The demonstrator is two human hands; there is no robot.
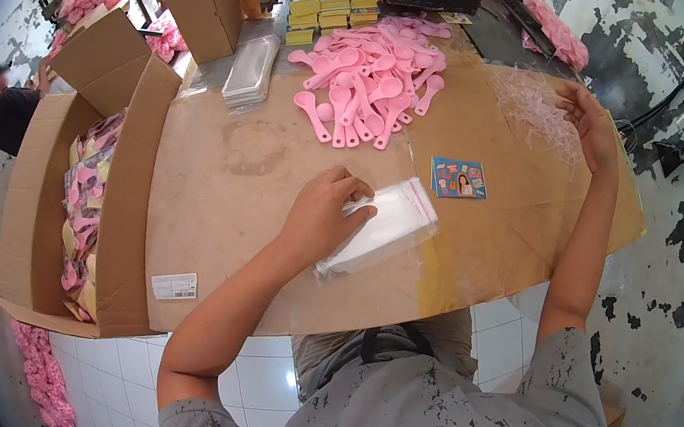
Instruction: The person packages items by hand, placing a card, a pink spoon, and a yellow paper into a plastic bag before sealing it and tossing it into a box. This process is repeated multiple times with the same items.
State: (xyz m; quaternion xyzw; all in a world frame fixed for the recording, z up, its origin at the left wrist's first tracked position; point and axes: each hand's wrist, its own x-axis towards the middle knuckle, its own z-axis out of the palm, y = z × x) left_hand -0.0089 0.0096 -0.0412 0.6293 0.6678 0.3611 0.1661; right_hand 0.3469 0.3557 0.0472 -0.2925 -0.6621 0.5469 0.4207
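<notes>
My left hand point(330, 213) is over a stack of clear plastic bags point(391, 220), with thumb and fingers closed on the near left part of it. The bags lie flat and slightly tilted on the cardboard-covered table, with a pinkish strip along their right end. A small stack of blue printed cards point(458, 178) rests just right of the bags. At the table's right side, my right hand point(590, 126) is raised with bent fingers apart, beside a loose heap of clear plastic strips point(533, 108). I see nothing held in it.
A heap of pink plastic spoons point(375, 78) lies at the back centre. Left of it are stacked clear packets point(250, 71); behind stand stacks of cards point(330, 5). An open cardboard box point(111, 220) with filled packs borders the left side. A person point(11, 111) is beyond it.
</notes>
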